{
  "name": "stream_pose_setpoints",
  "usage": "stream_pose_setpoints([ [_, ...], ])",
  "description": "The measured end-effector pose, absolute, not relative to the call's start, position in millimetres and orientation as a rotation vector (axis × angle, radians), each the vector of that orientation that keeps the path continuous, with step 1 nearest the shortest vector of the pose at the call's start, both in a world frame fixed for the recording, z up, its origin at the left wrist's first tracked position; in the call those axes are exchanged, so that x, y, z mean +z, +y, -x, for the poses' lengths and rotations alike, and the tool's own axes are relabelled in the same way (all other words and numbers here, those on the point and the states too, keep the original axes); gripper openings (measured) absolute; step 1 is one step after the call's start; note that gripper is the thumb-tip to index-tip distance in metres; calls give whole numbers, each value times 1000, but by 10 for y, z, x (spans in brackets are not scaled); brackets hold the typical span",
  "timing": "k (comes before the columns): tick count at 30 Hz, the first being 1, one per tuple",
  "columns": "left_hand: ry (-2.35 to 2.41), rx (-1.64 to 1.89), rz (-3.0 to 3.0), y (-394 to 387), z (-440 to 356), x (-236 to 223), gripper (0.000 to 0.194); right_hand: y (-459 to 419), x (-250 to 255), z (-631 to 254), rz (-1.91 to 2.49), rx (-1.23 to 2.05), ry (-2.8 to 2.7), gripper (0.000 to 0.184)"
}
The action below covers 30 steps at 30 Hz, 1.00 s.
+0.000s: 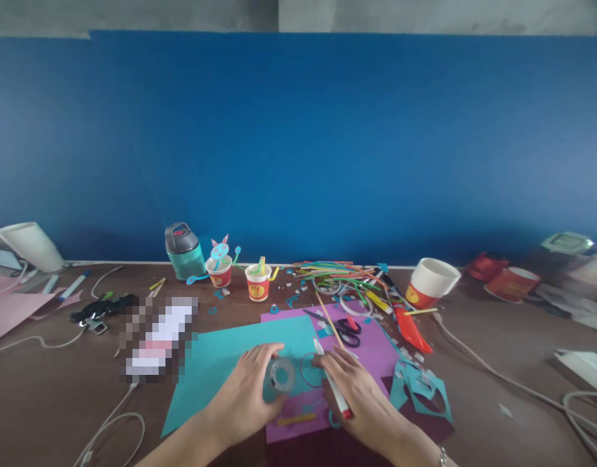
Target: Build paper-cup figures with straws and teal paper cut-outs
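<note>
My left hand (244,389) is closed around a clear roll of tape (289,376), thumb and fingers at its rim, over a teal paper sheet (205,370). Gripped in my right hand (359,392) is a white marker (336,388) with a red end; its tip points away from me. Between the hands, a thin reddish circle (301,371) shows on the teal sheet. Beneath lies a purple sheet (376,347), bearing black-handled scissors (349,334), a thin wooden stick (330,318) and a short yellow strip (297,420).
Cut teal scraps (424,389) lie right of the sheets. Behind are paper cups (258,285) with paper decorations, a teal flask (186,263), a pile of coloured strips (341,275) and a larger white-and-red cup (432,285). A blurred phone (162,337) with a cable is left; a blue partition (298,149) stands behind.
</note>
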<state>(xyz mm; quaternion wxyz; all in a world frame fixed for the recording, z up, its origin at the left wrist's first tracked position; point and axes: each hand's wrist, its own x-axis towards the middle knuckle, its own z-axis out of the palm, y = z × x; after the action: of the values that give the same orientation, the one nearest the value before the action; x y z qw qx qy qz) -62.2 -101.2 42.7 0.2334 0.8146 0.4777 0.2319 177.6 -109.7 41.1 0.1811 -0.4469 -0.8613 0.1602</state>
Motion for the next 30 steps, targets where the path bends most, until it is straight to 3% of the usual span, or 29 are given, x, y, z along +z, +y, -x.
stream_pose_setpoints([
  [19,1305,614,-2187,-949,527,209,57,-1073,306,-1762,1280,516,-2271,59],
  [27,1275,691,-2281,-953,538,136,74,-1074,271,-1771,1279,540,-2259,60],
  [30,1274,693,-2275,-955,527,187,61,-1073,287,-1770,1264,562,-2244,53],
])
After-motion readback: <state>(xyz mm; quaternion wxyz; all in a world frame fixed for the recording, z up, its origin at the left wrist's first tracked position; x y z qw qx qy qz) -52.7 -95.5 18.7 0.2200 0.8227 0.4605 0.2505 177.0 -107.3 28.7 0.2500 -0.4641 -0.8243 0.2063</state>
